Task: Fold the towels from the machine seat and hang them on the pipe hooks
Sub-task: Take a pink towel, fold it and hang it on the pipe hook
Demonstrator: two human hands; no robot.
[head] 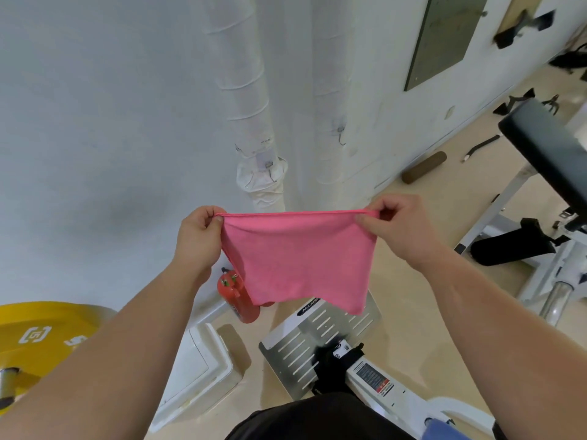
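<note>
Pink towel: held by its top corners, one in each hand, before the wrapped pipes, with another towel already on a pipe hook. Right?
No: the head view shows both pipe hooks bare. The left hand and right hand do hold the pink towel by its top corners before the wrapped pipes.

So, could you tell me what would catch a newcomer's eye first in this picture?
The pink towel, stretched across mid-frame, stands out most, its top corners pinched by the left hand and the right hand. Behind it rise two white wrapped pipes bearing small hooks, and a yellow weight plate fills the lower left corner.
</note>
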